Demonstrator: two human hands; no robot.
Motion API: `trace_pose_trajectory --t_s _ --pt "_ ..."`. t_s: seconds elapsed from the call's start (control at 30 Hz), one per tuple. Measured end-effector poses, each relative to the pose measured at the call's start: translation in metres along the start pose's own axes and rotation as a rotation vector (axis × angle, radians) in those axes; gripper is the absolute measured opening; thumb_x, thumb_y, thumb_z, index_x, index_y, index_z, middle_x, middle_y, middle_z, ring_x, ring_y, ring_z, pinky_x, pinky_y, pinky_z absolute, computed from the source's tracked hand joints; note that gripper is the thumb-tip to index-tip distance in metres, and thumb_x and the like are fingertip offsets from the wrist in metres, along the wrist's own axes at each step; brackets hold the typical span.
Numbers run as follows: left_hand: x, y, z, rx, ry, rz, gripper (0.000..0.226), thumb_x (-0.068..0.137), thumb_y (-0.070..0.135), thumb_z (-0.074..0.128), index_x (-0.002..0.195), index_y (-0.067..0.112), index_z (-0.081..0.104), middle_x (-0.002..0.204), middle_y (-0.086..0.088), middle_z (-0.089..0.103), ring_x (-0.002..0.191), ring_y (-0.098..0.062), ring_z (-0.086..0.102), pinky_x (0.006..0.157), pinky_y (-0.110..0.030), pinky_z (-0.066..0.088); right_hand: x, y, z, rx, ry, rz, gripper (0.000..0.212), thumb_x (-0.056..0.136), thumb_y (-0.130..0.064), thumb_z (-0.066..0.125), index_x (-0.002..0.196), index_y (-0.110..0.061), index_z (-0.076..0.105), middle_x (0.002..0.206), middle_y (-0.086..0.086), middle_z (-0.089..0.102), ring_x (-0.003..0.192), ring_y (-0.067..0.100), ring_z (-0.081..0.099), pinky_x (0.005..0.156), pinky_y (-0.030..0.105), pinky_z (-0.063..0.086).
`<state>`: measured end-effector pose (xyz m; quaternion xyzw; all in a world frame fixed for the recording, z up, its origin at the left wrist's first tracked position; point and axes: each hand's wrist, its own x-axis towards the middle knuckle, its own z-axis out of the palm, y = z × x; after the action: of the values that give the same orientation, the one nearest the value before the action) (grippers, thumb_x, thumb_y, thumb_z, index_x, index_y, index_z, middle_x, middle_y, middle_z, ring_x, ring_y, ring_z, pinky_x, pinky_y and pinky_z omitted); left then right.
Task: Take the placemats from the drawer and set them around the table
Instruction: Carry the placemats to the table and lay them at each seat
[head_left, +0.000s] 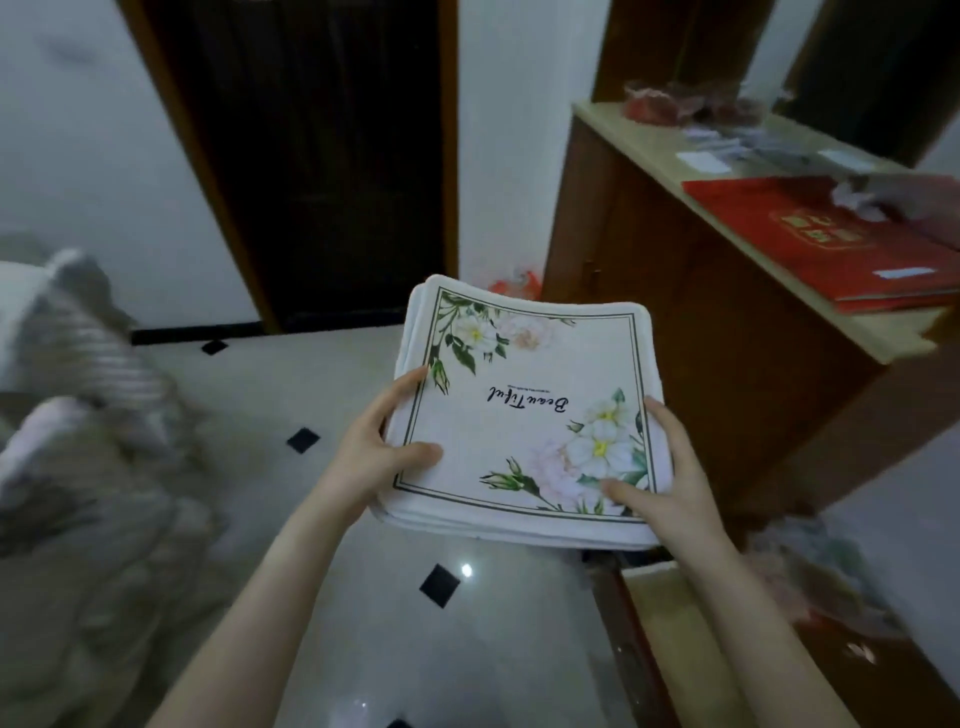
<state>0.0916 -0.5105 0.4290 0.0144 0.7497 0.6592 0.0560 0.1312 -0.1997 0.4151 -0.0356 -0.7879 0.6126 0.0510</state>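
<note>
A stack of white square placemats (524, 415) hangs in front of me above the floor. The top one has a dark line border, printed flowers in two corners and the word "Beautiful" upside down. My left hand (379, 441) grips the stack's left edge, thumb on top. My right hand (665, 478) grips its right front corner, thumb on the flowers. An open drawer (691, 639) shows at the lower right, below the stack, with blurred things in it. No table is in view.
A brown wooden cabinet (727, 322) stands at the right, its top holding a red folder (831, 244) and papers. A dark doorway (322, 156) is straight ahead. Blurred grey bedding or clothes (88, 415) lies at the left. The glossy tiled floor (389, 597) spreads between them.
</note>
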Motion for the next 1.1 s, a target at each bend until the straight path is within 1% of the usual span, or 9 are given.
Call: trace_pose_trajectory --t_s 0.17,0.3,0.37,0.5,0.6,0.73,0.9,0.97,1.1 --pt "-0.031 -0.036 -0.132 0.023 0.218 -0.046 0.079 0.073 0.000 0.078 0.131 0.047 0.052 0.132 0.020 0.055 0.113 -0.007 0.060 0.094 -0.030 0.051 0.032 -0.009 0.140 -0.002 -0.207 0.001 0.096 0.066 0.005 0.083 0.135 -0.049 0.043 0.138 -0.012 0.051 0.123 0.012 0.055 0.100 0.038 0.050" --pt "-0.042 -0.046 -0.221 0.013 0.344 -0.062 0.078 0.073 0.000 0.078 0.130 0.048 0.053 0.126 0.027 0.057 0.105 0.001 0.062 0.081 -0.016 0.052 0.056 -0.029 0.239 -0.012 -0.316 -0.028 0.095 0.066 0.003 0.083 0.135 -0.049 0.043 0.138 -0.010 0.051 0.123 0.015 0.054 0.098 0.035 0.050" --pt "-0.041 -0.047 -0.258 0.019 0.397 -0.063 0.078 0.074 0.000 0.078 0.131 0.046 0.053 0.127 0.026 0.056 0.101 0.006 0.062 0.076 -0.012 0.051 0.072 -0.043 0.277 -0.001 -0.374 -0.038 0.095 0.066 0.002 0.083 0.134 -0.050 0.042 0.137 -0.013 0.050 0.121 0.013 0.055 0.099 0.041 0.051" --pt "-0.020 -0.057 -0.310 -0.017 0.486 -0.077 0.078 0.074 0.001 0.078 0.129 0.050 0.053 0.127 0.022 0.057 0.103 -0.001 0.063 0.083 -0.023 0.055 0.112 -0.063 0.337 0.017 -0.452 -0.055 0.095 0.067 0.004 0.082 0.136 -0.047 0.041 0.136 -0.018 0.049 0.121 0.012 0.056 0.099 0.043 0.051" --pt "0.012 -0.072 -0.335 0.013 0.510 -0.085 0.081 0.075 0.001 0.078 0.136 0.045 0.048 0.129 0.027 0.054 0.105 0.007 0.060 0.081 -0.014 0.051 0.150 -0.059 0.373 0.026 -0.482 -0.046 0.094 0.067 0.007 0.082 0.138 -0.041 0.042 0.137 -0.011 0.052 0.120 0.015 0.057 0.099 0.039 0.051" --pt "0.067 -0.095 -0.358 0.019 0.549 -0.136 0.085 0.075 0.001 0.078 0.139 0.045 0.044 0.131 0.029 0.050 0.105 0.012 0.057 0.081 -0.012 0.050 0.220 -0.040 0.414 0.025 -0.543 -0.002 0.096 0.064 0.007 0.083 0.135 -0.045 0.046 0.137 -0.006 0.054 0.119 0.019 0.059 0.098 0.046 0.052" --pt "0.162 -0.087 -0.397 0.045 0.666 -0.141 0.086 0.072 -0.001 0.079 0.138 0.043 0.046 0.137 0.027 0.046 0.109 0.019 0.051 0.082 -0.005 0.045 0.339 -0.055 0.472 0.073 -0.652 -0.040 0.092 0.066 0.011 0.080 0.134 -0.041 0.047 0.124 -0.025 0.052 0.108 0.004 0.061 0.076 0.020 0.057" --pt "0.202 -0.073 -0.414 0.032 0.739 -0.139 0.085 0.072 -0.003 0.078 0.137 0.043 0.047 0.132 0.030 0.048 0.103 0.022 0.052 0.077 -0.002 0.044 0.393 -0.073 0.495 0.079 -0.708 -0.057 0.092 0.067 0.011 0.080 0.135 -0.041 0.046 0.125 -0.022 0.053 0.103 -0.001 0.062 0.069 0.014 0.054" --pt "0.277 -0.056 -0.454 0.005 0.830 -0.127 0.087 0.073 0.000 0.078 0.136 0.051 0.046 0.129 0.035 0.052 0.109 0.009 0.058 0.085 -0.014 0.050 0.494 -0.109 0.546 0.086 -0.796 -0.125 0.090 0.070 0.010 0.078 0.138 -0.039 0.044 0.130 -0.019 0.053 0.101 -0.009 0.061 0.068 0.011 0.052"
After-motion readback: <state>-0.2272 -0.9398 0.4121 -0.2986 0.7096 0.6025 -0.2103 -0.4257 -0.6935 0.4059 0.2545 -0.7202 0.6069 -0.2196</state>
